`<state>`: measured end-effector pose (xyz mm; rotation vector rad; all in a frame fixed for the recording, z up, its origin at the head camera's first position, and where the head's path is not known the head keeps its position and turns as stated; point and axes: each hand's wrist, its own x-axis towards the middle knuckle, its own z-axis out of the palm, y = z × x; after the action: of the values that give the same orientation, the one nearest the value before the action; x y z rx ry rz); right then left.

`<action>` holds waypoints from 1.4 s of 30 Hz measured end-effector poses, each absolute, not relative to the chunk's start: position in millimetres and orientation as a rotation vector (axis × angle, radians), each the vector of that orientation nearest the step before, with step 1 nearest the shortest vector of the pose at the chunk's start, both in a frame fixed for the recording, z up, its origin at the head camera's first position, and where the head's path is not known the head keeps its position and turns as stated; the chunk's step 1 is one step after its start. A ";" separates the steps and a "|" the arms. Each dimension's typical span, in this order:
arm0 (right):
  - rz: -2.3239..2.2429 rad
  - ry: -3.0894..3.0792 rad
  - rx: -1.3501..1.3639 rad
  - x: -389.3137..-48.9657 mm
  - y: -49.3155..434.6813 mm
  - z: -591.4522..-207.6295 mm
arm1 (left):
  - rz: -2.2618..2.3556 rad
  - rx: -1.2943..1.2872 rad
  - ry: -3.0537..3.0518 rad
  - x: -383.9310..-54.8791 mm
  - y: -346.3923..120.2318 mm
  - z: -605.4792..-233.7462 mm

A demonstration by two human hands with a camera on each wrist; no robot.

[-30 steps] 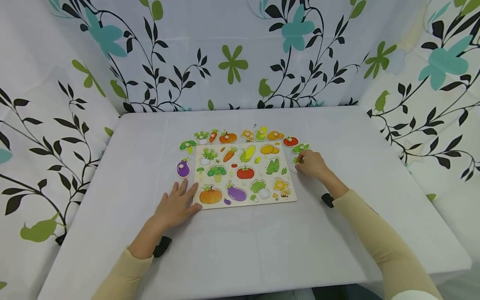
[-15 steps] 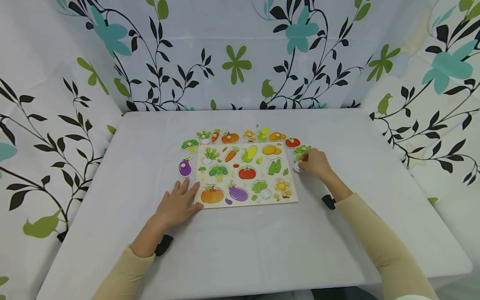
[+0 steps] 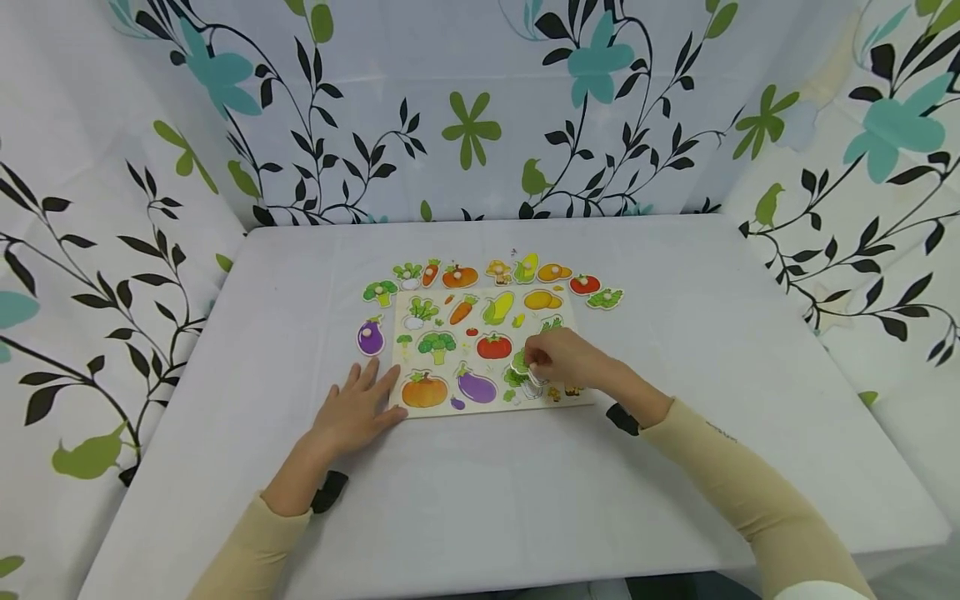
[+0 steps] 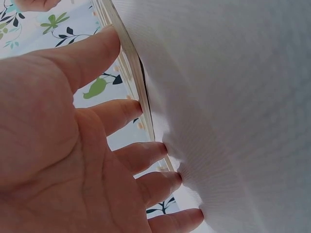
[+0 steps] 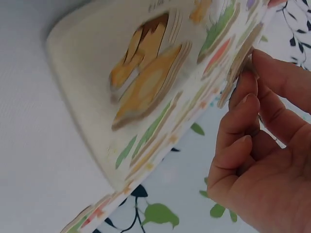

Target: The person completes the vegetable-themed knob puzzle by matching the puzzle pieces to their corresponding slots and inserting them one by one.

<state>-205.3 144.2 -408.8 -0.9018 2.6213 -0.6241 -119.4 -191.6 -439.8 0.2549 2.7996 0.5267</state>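
A wooden vegetable puzzle board (image 3: 411, 363) lies on the white table, with printed vegetables across it. My left hand (image 3: 356, 408) rests at its left side, fingers spread. In the left wrist view, the left thumb (image 4: 95, 51) and index fingertip touch the board's edge. Over the lower right of the board, my right hand (image 3: 566, 360) pinches a leafy green puzzle piece, a bok choy (image 3: 519, 362), partly hidden by the fingers. In the right wrist view this piece (image 5: 240, 65) appears edge-on between thumb and fingertips, tilted above the board; whether it touches the board I cannot tell.
Loose pieces arc round the board: an eggplant (image 3: 370, 336) and broccoli (image 3: 380, 290) at left, a carrot (image 3: 431, 272), pumpkin (image 3: 459, 276), mushroom (image 3: 498, 271) and corn (image 3: 527, 267) behind, a tomato (image 3: 584, 285) and peas (image 3: 604, 298) at right. A patterned curtain (image 3: 480, 67) surrounds the table.
My right hand has lifted the bok choy piece from beside the board's right edge and carried it left, over the board's lower right. My left hand has stayed in place.
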 end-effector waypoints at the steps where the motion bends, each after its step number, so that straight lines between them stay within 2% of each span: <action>1: -0.609 2.603 -0.909 -204.3 141.3 -410.6 | 0.528 0.251 2.796 -119.3 -191.4 -440.1; 17: -0.514 2.520 -0.877 -205.0 124.3 -422.6 | 0.510 0.245 2.815 -118.3 -191.5 -437.5; 25: -0.651 2.518 -0.810 -211.5 137.7 -417.1 | 0.512 0.235 2.814 -118.6 -192.0 -435.9; 30: -0.705 2.757 -0.646 -244.7 165.5 -403.0 | 0.523 0.232 2.815 -119.0 -192.1 -434.2; 35: -0.590 2.971 -0.274 -284.2 200.4 -400.8 | 0.529 0.223 2.813 -118.0 -193.0 -433.5; 38: -0.498 2.965 -0.080 -297.3 215.9 -407.6 | 0.535 0.217 2.807 -116.1 -193.2 -435.6; 42: -0.481 2.855 0.020 -306.9 227.5 -418.1 | 0.542 0.211 2.797 -113.6 -192.8 -439.1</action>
<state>-306.9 227.5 -418.1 0.0198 2.8552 -0.4812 -113.6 -192.8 -439.1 0.2107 2.7971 0.5421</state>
